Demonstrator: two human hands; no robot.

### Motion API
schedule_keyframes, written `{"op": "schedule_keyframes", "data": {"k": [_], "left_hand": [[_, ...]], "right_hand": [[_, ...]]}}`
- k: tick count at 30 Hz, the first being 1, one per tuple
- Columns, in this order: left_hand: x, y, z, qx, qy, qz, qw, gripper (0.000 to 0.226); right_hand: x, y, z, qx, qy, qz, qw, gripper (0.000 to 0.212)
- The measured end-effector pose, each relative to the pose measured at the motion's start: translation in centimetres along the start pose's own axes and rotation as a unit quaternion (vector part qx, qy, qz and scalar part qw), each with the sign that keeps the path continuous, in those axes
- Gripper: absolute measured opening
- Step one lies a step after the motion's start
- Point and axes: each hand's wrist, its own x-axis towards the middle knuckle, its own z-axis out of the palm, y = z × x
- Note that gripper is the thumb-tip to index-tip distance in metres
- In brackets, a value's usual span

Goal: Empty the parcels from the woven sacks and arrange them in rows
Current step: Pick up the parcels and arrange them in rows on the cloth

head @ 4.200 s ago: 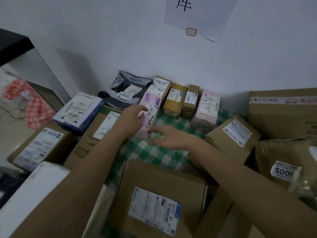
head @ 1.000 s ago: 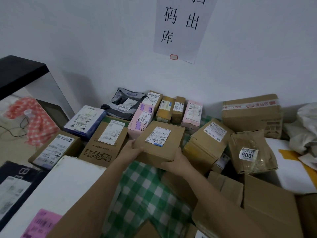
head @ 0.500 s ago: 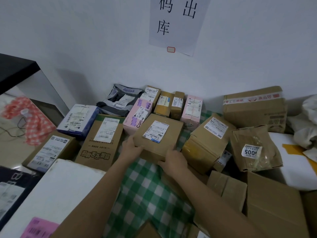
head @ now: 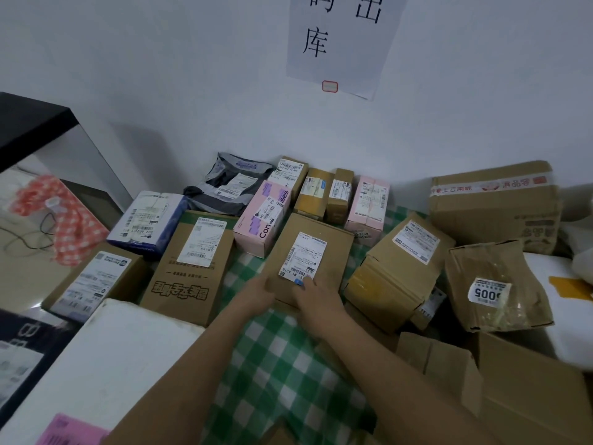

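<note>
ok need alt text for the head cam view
Both hands, left hand and right hand, rest on the near edge of a flat brown parcel lying on a green checked cloth. Around it sit other labelled parcels, with a pink box just behind to the left and a row against the white wall.

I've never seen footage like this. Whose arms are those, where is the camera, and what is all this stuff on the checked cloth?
There is no machine here: a person wears a camera on the head, looking forward and down, so you see their own two bare arms. The left hand and right hand both rest at the near edge of a flat brown box with a white label, lying on a green checked cloth. Parcels are lined up around it: a pink box just beyond, small boxes in a row along the wall, and a tall brown box to the left. A paper sign hangs above.
</note>
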Motion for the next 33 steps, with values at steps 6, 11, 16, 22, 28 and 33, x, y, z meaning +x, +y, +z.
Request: {"op": "schedule_keyframes", "data": {"k": [6, 11, 16, 22, 28, 33], "left_hand": [[-0.2, 0.5, 0.9, 0.049, -0.012, 0.034, 0.998, 0.055], [-0.9, 0.0, 0.7, 0.085, 0.001, 0.060, 0.995, 0.040], [-2.4, 0.2, 1.2, 0.100, 0.047, 0.119, 0.987, 0.034], [-6.1, 2.4, 2.1, 0.067, -0.002, 0.130, 0.989, 0.041], [-11.0, 4.8, 5.0, 0.050, -0.185, 0.128, 0.973, 0.063], [-13.6, 4.4, 7.9, -0.020, -0.236, 0.078, 0.968, 0.068]], "right_hand": [[0.5, 0.7, 0.1, 0.025, -0.022, 0.035, 0.999, 0.045], [-0.4, 0.7, -0.6, 0.070, -0.059, 0.054, 0.994, 0.028], [-4.6, 0.1, -3.0, 0.084, 0.015, -0.019, 0.996, 0.030], [-10.8, 3.2, -6.5, 0.149, 0.038, -0.009, 0.988, 0.054], [-14.5, 7.7, -4.5, 0.236, 0.019, 0.121, 0.964, 0.069], [-16.0, 8.6, -1.0, 0.386, 0.000, 0.232, 0.893, 0.088]]}}
